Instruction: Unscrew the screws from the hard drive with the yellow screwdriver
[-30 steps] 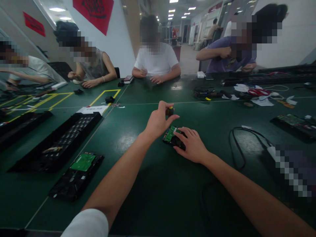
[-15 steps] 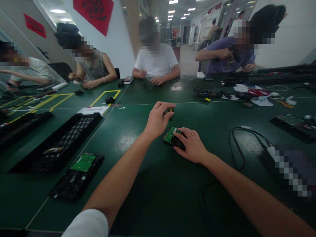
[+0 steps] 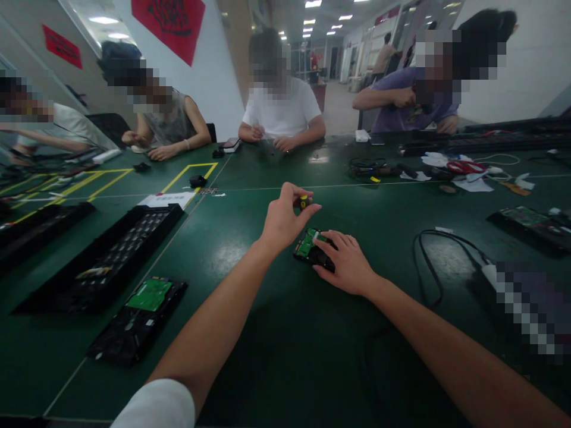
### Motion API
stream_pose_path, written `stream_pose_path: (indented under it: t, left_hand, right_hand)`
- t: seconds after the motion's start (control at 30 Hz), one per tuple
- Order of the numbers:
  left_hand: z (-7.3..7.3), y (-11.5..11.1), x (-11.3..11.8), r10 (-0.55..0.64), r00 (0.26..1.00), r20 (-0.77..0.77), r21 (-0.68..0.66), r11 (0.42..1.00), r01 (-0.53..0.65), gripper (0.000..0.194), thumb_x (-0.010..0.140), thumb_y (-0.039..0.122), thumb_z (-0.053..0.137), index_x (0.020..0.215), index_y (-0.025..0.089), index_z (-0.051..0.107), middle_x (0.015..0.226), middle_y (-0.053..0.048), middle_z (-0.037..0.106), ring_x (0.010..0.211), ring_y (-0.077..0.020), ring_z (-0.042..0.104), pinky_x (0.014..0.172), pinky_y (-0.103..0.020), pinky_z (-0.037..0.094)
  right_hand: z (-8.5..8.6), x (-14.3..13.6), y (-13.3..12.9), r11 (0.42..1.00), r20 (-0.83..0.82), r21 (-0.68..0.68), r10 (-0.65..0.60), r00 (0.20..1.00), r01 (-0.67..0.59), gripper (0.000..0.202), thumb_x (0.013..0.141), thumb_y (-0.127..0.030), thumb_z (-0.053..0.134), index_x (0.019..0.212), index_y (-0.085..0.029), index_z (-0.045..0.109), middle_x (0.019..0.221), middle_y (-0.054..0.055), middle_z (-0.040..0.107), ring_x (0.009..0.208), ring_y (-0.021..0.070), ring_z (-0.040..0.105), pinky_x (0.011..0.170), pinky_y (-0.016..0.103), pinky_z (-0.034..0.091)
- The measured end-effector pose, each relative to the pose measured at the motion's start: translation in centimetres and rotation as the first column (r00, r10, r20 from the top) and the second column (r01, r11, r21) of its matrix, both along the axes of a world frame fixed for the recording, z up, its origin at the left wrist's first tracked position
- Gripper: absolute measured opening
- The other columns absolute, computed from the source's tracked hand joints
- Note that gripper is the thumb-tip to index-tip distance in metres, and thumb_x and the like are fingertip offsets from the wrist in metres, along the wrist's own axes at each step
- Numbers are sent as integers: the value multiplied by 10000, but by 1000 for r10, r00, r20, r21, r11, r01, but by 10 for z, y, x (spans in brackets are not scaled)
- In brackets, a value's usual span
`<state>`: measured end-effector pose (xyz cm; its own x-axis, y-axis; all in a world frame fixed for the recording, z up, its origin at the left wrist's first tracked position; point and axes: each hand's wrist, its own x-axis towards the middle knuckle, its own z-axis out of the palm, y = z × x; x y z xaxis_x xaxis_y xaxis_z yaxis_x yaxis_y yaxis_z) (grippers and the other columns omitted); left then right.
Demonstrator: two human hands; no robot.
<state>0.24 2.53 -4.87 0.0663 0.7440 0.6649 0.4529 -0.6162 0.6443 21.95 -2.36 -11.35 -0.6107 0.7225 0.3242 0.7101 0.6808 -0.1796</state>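
In the head view, my left hand [image 3: 285, 217] pinches a small screwdriver [image 3: 304, 203] with a black and yellow handle between thumb and fingers; its shaft cannot be made out. It is just above the far left end of a hard drive [image 3: 307, 244], which lies with its green circuit board up. My right hand [image 3: 345, 255] is spread over the near right part of that drive, fingers on its board and edge, thumb at its near side. A second hard drive [image 3: 140, 321], also board up, lies on the table left of my left forearm.
A long black tray [image 3: 102, 261] stands at the left, with a paper sign [image 3: 167, 199] behind it. At right are a black cable [image 3: 419, 255], a blurred-out device [image 3: 530, 303] and another board-bearing unit [image 3: 530, 223]. Co-workers sit across the green table [image 3: 232, 255].
My left thumb and fingers have shifted around the screwdriver, and its yellow end has tilted and moved slightly left. My right hand and the hard drive stay where they were.
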Motion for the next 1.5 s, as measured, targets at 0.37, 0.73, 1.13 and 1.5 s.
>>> stream_pose_path:
  t: [0.37, 0.73, 1.13, 1.5]
  left_hand:
    - [8, -2, -1, 21, 992, -122, 135, 991, -5, 224, 949, 132, 686, 1139, 250, 693, 1157, -59, 658, 1037, -182, 673, 866, -327, 605]
    - [4, -1, 0, 44, 994, -96, 79, 996, -36, 259, 942, 213, 759, 1163, 246, 628, 1109, -34, 768, 938, -175, 748, 862, -337, 602]
    - [7, -4, 2, 12, 992, -125, 111, 994, 2, 210, 972, 198, 709, 1162, 238, 628, 1121, -32, 731, 967, -158, 710, 890, -323, 590]
    - [6, 0, -5, 127, 972, -198, 104, 989, -108, 226, 1004, 186, 657, 1222, 242, 645, 1096, -41, 750, 983, -184, 724, 899, -343, 578]
  right_hand:
    - [-5, -1, 1, 1000, -21, 17, 5, 1000, -4, 576, 974, -516, 618, 1484, -250, 584, 1523, 167, 529, 1437, 402, 453, 1156, 625, 371]
    - [-5, 0, 1, 1000, -11, 12, 8, 1000, -8, 594, 976, -522, 616, 1488, -222, 574, 1542, 182, 517, 1448, 407, 442, 1166, 632, 358]
    - [-3, 0, 1, 1000, 11, 7, 8, 1000, -8, 608, 981, -523, 614, 1495, -201, 570, 1543, 189, 511, 1447, 407, 444, 1171, 617, 362]
    - [-4, 1, 1, 1000, 1, -4, 9, 1000, -9, 613, 979, -534, 613, 1500, -213, 576, 1551, 186, 512, 1450, 419, 440, 1169, 635, 355]
